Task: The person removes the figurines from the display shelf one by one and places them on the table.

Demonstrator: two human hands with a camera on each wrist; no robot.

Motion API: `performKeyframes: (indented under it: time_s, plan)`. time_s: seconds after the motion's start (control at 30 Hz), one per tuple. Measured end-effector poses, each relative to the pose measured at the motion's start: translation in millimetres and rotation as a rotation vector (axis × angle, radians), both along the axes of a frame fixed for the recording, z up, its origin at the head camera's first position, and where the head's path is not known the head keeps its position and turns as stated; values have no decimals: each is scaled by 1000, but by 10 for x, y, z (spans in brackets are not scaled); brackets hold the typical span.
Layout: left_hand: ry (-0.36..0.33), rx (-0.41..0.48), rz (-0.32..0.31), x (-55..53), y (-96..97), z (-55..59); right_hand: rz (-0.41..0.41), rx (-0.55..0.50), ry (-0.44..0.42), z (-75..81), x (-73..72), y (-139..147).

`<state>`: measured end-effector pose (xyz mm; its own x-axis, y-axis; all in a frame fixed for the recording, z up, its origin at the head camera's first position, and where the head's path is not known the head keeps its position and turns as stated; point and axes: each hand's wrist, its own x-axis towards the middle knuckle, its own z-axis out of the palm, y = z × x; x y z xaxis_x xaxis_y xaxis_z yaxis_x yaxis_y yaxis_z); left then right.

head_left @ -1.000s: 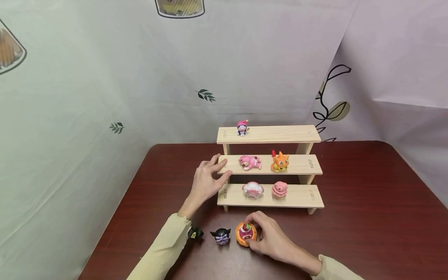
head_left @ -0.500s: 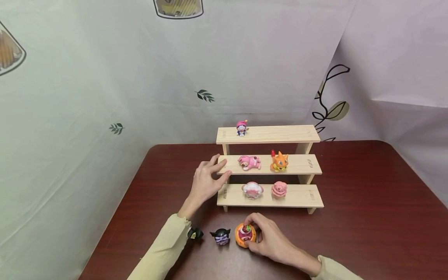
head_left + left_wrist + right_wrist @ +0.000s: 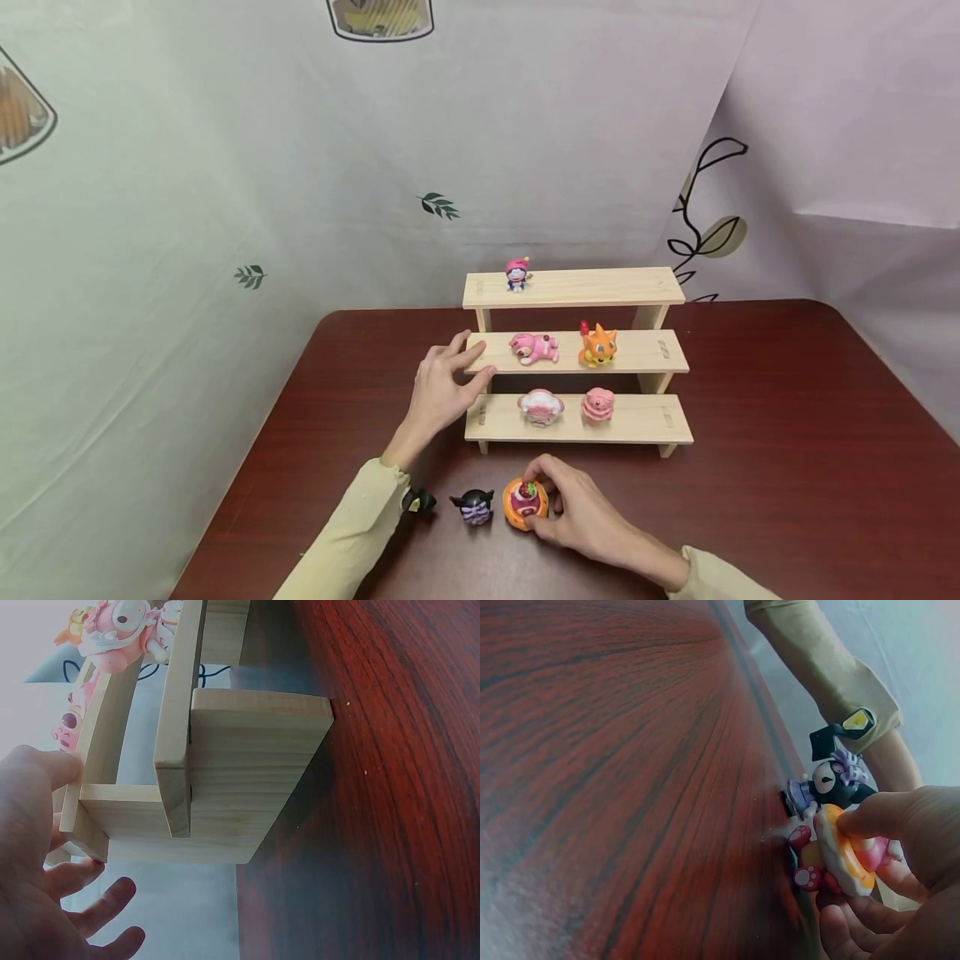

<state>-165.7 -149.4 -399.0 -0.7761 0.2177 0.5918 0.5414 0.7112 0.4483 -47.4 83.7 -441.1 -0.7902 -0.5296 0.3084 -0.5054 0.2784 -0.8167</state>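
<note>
My left hand pinches the left end of the middle board of a three-tier wooden display stand. In the left wrist view, the thumb lies on that board's edge and a fingertip touches its end. Down on the table, my right hand grips a small figurine between thumb and fingers. It has an orange ring and a strawberry on top; pink feet show in the right wrist view. Left of it sits a black and purple figurine. A black figurine with a yellow patch is partly behind my left sleeve.
A figurine in a pink hat stands on the top tier. The middle tier bears a lying pink bear and an orange figurine. Below are a white-and-pink figurine and a pink rose-like one. Pale cloth hangs behind the table.
</note>
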Motion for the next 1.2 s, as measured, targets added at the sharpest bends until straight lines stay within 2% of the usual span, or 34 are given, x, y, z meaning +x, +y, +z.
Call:
performKeyframes:
  time_s: [0.57,0.87,1.07,1.2]
  plan:
    - [-2,6,-2,2,-3,0,-30,44,-39,50,21,53]
    - [-4,4,-4,-3,5,-1,-83,80,20,93,75,116]
    - [2,2,-5,-8,0,-11,-151,150,111,139,118,168]
    - [0,1,-5,-9,-8,-22,-147,141,145,181,126,207]
